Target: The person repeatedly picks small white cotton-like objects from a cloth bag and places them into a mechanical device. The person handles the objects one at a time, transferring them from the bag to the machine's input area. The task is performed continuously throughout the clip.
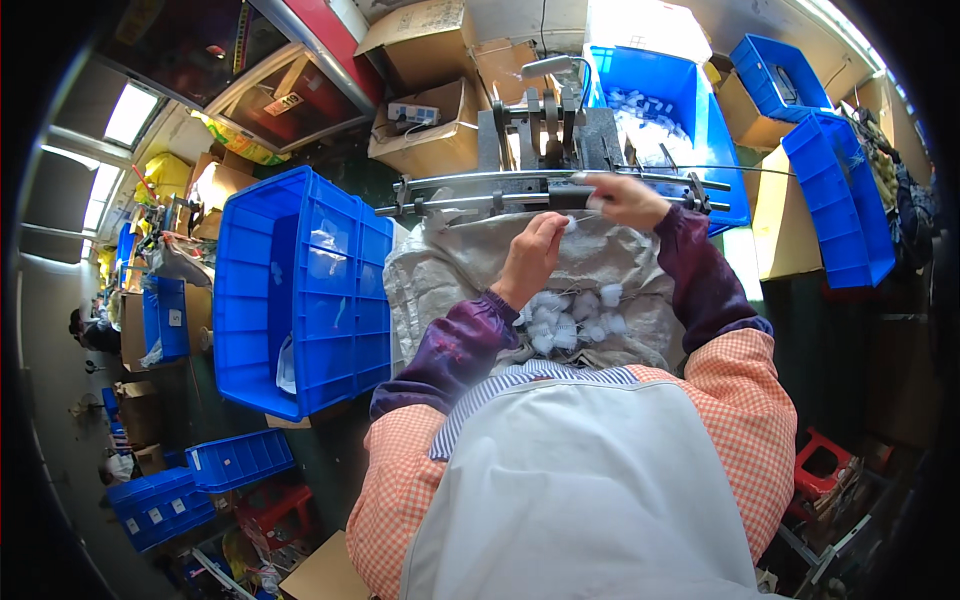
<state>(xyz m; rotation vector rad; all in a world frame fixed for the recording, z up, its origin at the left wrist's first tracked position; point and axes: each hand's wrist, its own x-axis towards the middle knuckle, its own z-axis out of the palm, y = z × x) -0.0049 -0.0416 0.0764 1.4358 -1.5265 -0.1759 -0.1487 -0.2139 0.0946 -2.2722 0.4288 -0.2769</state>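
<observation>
My left hand (532, 255) is raised over a grey woven sack (440, 275) and pinches a small white packet (570, 224) between its fingertips. My right hand (628, 198) is up at the metal rails of a small grey machine (545, 135), fingers closed on another small white piece (594, 203). A heap of small white packets (575, 318) lies in the sack in front of my apron. Both forearms wear purple sleeves.
A large blue crate (300, 290) stands on its side to my left. Behind the machine sits a blue bin (655, 100) holding white packets, with more blue crates (838, 195) at the right. Cardboard boxes (425, 130) are stacked behind. A red stool (822, 462) is at my lower right.
</observation>
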